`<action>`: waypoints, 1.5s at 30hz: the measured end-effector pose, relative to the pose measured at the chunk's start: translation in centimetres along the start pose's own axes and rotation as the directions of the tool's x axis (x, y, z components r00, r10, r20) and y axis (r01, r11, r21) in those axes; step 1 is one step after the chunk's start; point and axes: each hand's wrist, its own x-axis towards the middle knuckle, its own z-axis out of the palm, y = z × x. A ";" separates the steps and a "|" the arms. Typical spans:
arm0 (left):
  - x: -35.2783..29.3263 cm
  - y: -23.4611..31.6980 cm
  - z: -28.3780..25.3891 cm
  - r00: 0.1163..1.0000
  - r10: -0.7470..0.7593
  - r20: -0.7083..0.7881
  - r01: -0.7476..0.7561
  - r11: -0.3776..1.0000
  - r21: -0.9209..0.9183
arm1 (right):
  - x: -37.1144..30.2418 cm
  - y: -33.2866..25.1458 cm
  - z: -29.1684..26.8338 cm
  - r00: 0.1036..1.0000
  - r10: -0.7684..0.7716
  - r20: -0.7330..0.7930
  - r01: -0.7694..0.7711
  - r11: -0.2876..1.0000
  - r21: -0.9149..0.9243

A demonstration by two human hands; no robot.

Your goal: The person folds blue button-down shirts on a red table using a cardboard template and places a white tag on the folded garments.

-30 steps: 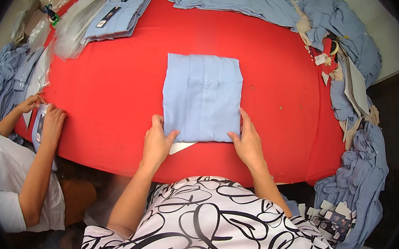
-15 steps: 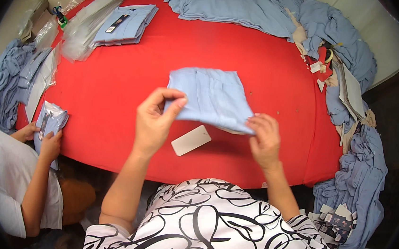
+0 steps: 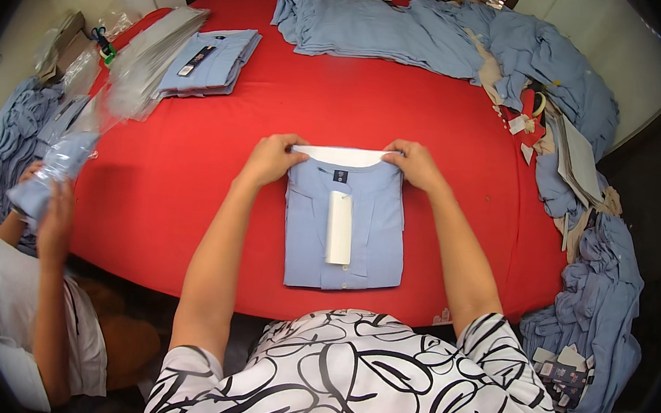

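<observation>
A folded light blue shirt lies flat on the red table in front of me, its neckline away from me. A strip of white board shows above the neckline. My left hand pinches the shirt's far left corner at the end of the board. At the far right corner, my right hand has the same kind of grip. Down the shirt's front lies a blank white hang tag, below a small dark neck label.
A stack of folded blue shirts sits far left beside clear plastic bags. Loose blue garments line the far edge and right side. At left, another person's hands hold a bagged blue garment.
The shirt, held in the air before, now lies neckline-up on the table with its tag showing. My hands moved to its far corners. The other person's bagged garment has been lifted and tilted.
</observation>
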 end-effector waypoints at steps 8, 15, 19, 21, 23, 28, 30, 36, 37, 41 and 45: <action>2.8 -4.5 -1.0 0.945 0.024 0.326 0.066 0.963 -0.263 | -0.3 3.6 0.1 0.985 0.116 0.130 -0.173 0.738 0.653; 3.8 -4.7 -0.1 0.969 -0.059 0.240 0.103 0.979 -0.176 | 1.6 4.5 1.6 0.991 0.135 0.002 -0.127 0.930 0.345; 4.1 -2.5 0.4 0.984 -0.056 0.169 0.055 0.998 0.008 | 2.9 4.4 1.2 0.988 0.157 0.005 -0.154 0.961 0.228; 3.9 -1.2 1.1 0.988 -0.063 0.144 0.047 0.993 0.107 | 2.8 5.0 1.1 0.985 0.172 0.010 -0.171 0.969 0.176; 3.1 -2.3 0.7 0.994 0.097 0.045 -0.104 0.980 0.169 | 3.0 3.8 1.7 0.983 0.185 0.013 -0.185 0.973 0.137; -1.9 2.6 -1.2 0.899 0.311 -0.309 -0.256 0.944 0.207 | -0.8 0.5 2.3 0.906 -0.069 -0.418 -0.007 0.984 -0.177; -5.7 8.3 -3.4 0.897 0.327 -0.299 -0.394 0.897 -0.200 | -3.0 -0.9 2.1 0.924 -0.148 -0.352 0.041 0.955 -0.295; -15.8 19.5 -7.4 0.463 0.801 -0.380 -0.485 -0.130 -0.865 | -9.4 -7.6 9.4 0.972 -0.236 0.001 0.209 0.859 -0.466; -16.3 20.0 -7.9 0.426 0.821 -0.380 -0.413 -0.197 -0.889 | -9.3 -8.2 10.0 0.978 -0.208 0.013 0.188 0.856 -0.482; -20.8 20.1 -9.2 0.519 0.804 -0.291 -0.261 -0.174 -0.949 | -9.8 -8.6 9.6 0.994 -0.093 0.063 0.111 0.893 -0.436; -21.2 21.1 -8.9 0.559 0.777 -0.288 -0.290 -0.141 -0.946 | -10.1 -8.8 8.5 0.996 -0.064 0.055 0.078 0.940 -0.333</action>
